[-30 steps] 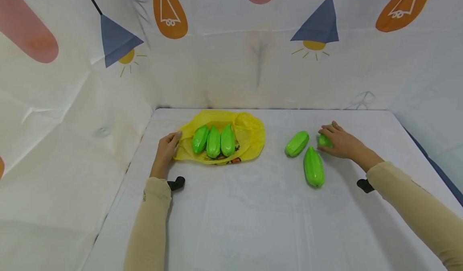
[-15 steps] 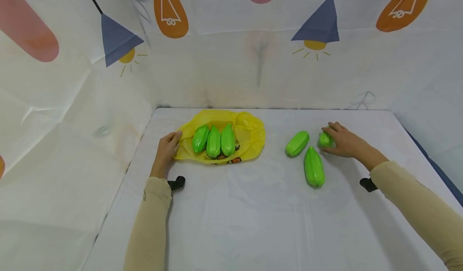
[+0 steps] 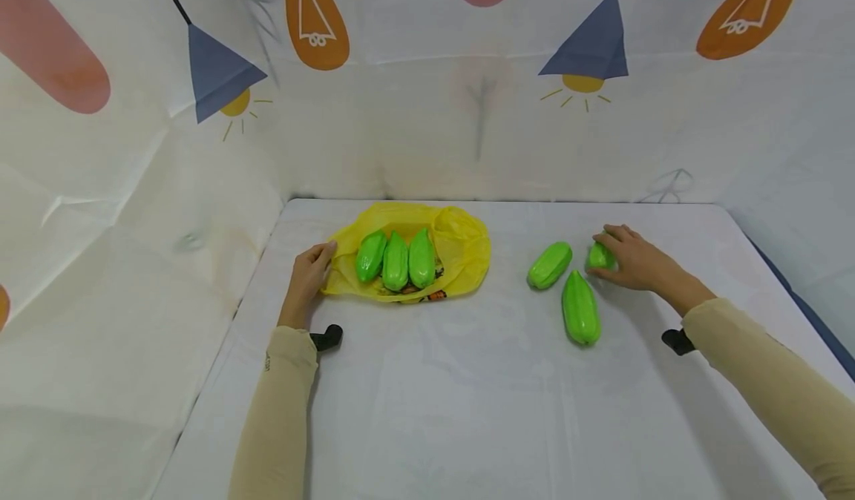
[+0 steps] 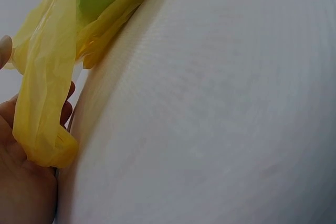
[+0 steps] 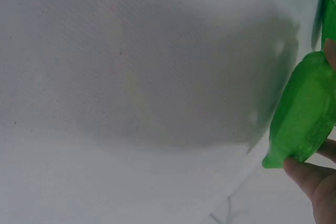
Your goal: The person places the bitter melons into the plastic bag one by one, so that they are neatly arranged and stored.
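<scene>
In the head view my left hand (image 3: 310, 274) holds the left edge of a yellow plastic bag (image 3: 464, 251). Three glossy green gourds (image 3: 395, 261) lie side by side in its opening. The left wrist view has a strip of the bag (image 4: 44, 82) hanging across the palm, with thumb and fingertips on either side. Over on the right, my right hand (image 3: 637, 261) grips another green gourd (image 3: 599, 257), partly hidden by the fingers. Up close in the right wrist view, this gourd (image 5: 302, 108) sits between the thumb near its narrow tip and the fingers.
Two more green gourds lie just left of the right hand, a shorter one (image 3: 550, 265) and a longer one (image 3: 580, 308). Everything rests on a white-covered table (image 3: 441, 403). Behind it rises a white cloth wall (image 3: 414, 129) printed with lamps and bulbs.
My right hand has shifted slightly right since a second ago, so more of the gourd under it shows. The left hand and the bag stay as they were.
</scene>
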A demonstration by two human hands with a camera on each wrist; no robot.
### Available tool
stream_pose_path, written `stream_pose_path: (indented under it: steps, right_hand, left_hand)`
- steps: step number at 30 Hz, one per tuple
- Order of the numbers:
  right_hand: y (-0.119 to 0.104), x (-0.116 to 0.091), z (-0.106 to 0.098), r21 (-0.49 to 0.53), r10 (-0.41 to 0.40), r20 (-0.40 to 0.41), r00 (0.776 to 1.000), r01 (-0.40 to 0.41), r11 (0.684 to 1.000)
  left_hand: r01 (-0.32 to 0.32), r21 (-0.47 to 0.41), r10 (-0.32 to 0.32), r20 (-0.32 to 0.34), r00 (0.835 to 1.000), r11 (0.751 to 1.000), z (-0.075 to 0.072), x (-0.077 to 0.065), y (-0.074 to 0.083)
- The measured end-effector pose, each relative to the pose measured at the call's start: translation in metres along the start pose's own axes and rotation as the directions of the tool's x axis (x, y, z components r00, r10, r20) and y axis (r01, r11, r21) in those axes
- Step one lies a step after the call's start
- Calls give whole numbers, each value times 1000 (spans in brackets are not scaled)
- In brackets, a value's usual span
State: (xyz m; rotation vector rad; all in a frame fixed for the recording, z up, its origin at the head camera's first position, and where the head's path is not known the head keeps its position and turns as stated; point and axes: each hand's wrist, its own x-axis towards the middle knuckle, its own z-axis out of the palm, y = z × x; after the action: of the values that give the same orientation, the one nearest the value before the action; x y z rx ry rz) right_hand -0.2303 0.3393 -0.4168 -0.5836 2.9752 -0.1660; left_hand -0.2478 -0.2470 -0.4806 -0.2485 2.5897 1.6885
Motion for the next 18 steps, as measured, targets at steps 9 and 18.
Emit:
stream_pose_path:
  steps: [9,18]
  right_hand:
    - [-6,12,-4,-17,-34,-56,998,33,999]
    - [-31,32,-23,-28,-83,-59,995,81,996]
  left_hand:
    - [-24,-17,24,-6,1000,1000,0,0,-2]
    - [-20,-28,19,-10,1000,999,1,1,-3]
